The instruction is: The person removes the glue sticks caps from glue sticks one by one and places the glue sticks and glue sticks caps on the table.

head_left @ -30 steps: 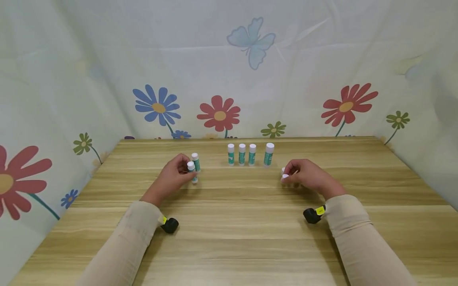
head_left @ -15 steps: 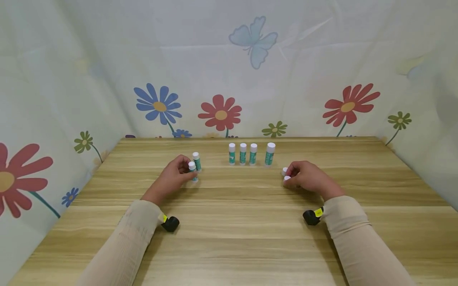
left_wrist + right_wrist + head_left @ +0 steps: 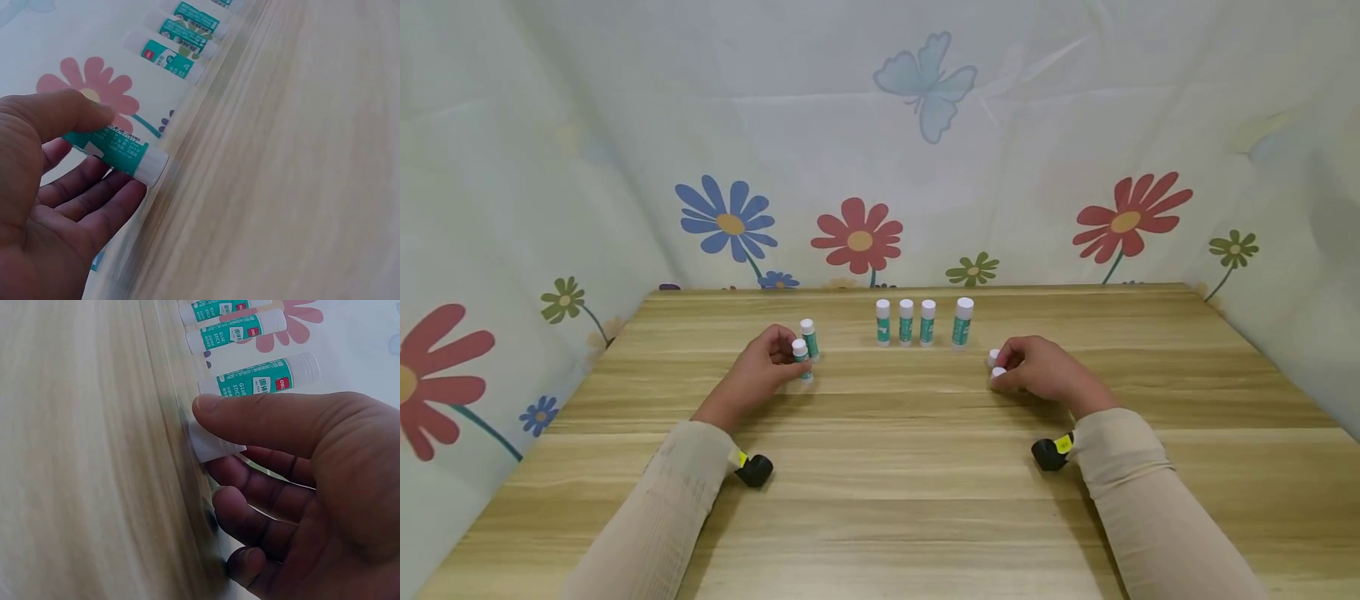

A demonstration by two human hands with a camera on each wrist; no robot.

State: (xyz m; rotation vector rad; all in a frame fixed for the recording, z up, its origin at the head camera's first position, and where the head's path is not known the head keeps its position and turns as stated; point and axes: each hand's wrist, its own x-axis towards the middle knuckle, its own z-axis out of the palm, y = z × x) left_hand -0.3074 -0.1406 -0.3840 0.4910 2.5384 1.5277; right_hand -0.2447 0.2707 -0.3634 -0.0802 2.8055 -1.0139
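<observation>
On the left of the table in the head view, my left hand [image 3: 762,367] grips an upright glue stick [image 3: 801,352] with a teal label. Its thumb lies over the label in the left wrist view, and the white end of the glue stick [image 3: 152,166] touches or nears the table. A second glue stick [image 3: 809,340] stands just behind. Over on the right, my right hand [image 3: 1048,371] pinches a small white cap [image 3: 212,440] between thumb and index finger. Another white cap [image 3: 993,357] lies just beyond it, partly covered by the fingers.
Several upright glue sticks [image 3: 906,323] stand in a row at the back middle, the rightmost glue stick [image 3: 962,323] being larger. The wooden table [image 3: 887,450] ends at a flower-printed curtain [image 3: 1000,167]. Black wrist cameras [image 3: 1049,455] hang under both sleeves.
My right hand's cap has shifted slightly down and toward me, so a wider gap shows between it and the other cap. The left hand keeps its grip in place.
</observation>
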